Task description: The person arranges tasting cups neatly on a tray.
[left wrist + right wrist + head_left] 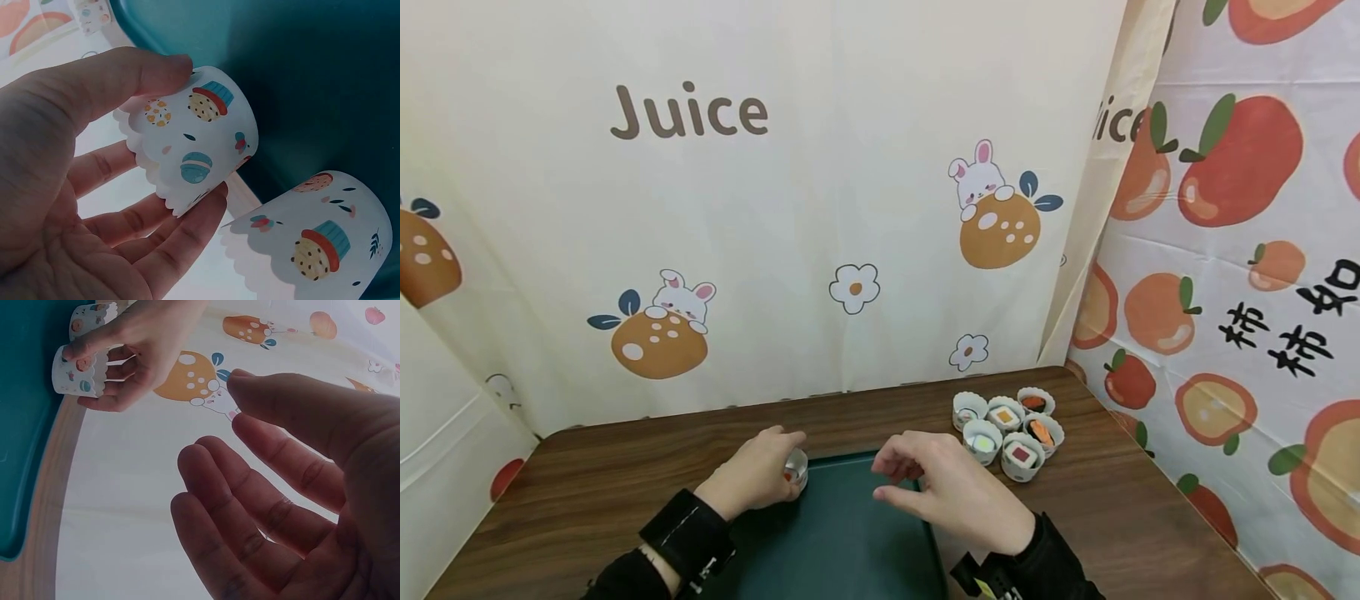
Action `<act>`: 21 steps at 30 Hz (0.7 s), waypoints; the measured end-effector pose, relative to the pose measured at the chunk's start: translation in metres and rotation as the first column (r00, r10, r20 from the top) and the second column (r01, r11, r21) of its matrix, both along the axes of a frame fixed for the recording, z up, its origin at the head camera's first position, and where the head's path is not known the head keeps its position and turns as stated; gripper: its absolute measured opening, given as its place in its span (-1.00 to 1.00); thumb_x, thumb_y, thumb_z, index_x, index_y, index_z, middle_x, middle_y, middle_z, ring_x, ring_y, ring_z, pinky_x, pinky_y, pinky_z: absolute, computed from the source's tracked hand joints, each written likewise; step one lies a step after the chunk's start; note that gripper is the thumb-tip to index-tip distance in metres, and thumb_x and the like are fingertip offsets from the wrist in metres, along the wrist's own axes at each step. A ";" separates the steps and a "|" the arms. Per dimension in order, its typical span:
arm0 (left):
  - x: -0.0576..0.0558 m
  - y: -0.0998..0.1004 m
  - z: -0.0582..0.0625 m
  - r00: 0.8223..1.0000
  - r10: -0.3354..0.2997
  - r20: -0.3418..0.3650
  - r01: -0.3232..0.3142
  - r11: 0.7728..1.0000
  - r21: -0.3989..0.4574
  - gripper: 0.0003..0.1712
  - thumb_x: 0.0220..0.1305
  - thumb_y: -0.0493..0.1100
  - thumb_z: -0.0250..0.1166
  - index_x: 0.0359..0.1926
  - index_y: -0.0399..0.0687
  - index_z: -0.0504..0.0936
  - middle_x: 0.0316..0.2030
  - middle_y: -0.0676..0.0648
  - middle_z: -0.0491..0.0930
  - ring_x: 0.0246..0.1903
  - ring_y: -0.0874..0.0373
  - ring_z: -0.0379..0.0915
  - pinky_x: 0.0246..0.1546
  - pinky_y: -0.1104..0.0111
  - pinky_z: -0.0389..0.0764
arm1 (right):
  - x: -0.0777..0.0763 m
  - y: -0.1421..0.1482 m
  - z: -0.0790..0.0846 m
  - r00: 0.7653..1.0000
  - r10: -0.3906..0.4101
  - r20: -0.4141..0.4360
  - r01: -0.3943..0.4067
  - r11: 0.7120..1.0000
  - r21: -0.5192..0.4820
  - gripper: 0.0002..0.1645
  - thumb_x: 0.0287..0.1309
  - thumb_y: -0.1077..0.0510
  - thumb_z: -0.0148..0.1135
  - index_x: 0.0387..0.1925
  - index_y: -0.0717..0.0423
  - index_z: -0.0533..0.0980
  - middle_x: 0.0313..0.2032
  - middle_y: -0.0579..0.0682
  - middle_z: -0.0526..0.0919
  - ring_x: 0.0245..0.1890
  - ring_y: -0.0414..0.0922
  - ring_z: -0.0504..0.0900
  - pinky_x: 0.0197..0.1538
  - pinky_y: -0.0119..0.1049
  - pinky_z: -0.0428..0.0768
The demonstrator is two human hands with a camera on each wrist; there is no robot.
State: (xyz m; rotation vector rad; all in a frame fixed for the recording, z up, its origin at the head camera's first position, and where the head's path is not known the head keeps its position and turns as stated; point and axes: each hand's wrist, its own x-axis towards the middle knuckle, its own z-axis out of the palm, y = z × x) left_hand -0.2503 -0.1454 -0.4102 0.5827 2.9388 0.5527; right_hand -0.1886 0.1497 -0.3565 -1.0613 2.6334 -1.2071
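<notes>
left grip (758,471) holds a paper cup (801,467) near the far edge of the tray (850,512)

head view: the step in hand looks like setting cups onto the tray, one by one; the right grip (936,479), loosely spread and holding nothing, hangs over the tray; six cups (1021,458) with sushi-like pieces inside cluster on the brown wood-look tabletop (1112,492), right of the tray; a cream curtain (850,192) printed "juice" hangs behind, a fruit-print cloth (1240,158) at the right.

left wrist view: thumb and fingers pinch the cup between them; a second cup (331,244) stands just beside it; i cannot tell whether the held cup's base fully rests; the next move probably calls for lowering it squarely, then loosening without nudging its neighbour.

right wrist view: both cups sit along the tray's edge; the right grip's thumb stands apart from its fingers, free to fetch another.
</notes>
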 end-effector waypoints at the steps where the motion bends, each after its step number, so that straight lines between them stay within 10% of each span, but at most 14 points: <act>1: 0.000 0.000 -0.001 1.000 -0.002 0.001 0.002 1.000 -0.004 -0.28 -0.03 -0.28 0.68 0.21 -0.31 0.66 -0.11 -0.23 0.64 -0.22 0.00 0.54 -0.15 0.03 0.70 | 0.000 0.000 0.000 1.000 0.004 -0.001 -0.004 1.000 -0.001 -0.80 0.43 -0.06 0.38 0.02 -0.21 0.62 -0.07 -0.24 0.71 -0.12 -0.39 0.66 0.06 -0.40 0.67; 21: 0.000 -0.001 -0.006 1.000 0.003 0.010 -0.003 1.000 -0.013 -0.35 -0.05 -0.32 0.67 0.14 -0.29 0.71 -0.09 -0.21 0.67 -0.19 -0.01 0.57 -0.14 -0.03 0.69 | -0.003 0.001 0.001 1.000 0.007 0.021 -0.008 1.000 0.024 -0.81 0.37 0.07 0.47 -0.03 -0.17 0.66 -0.12 -0.24 0.73 -0.18 -0.42 0.64 -0.02 -0.40 0.68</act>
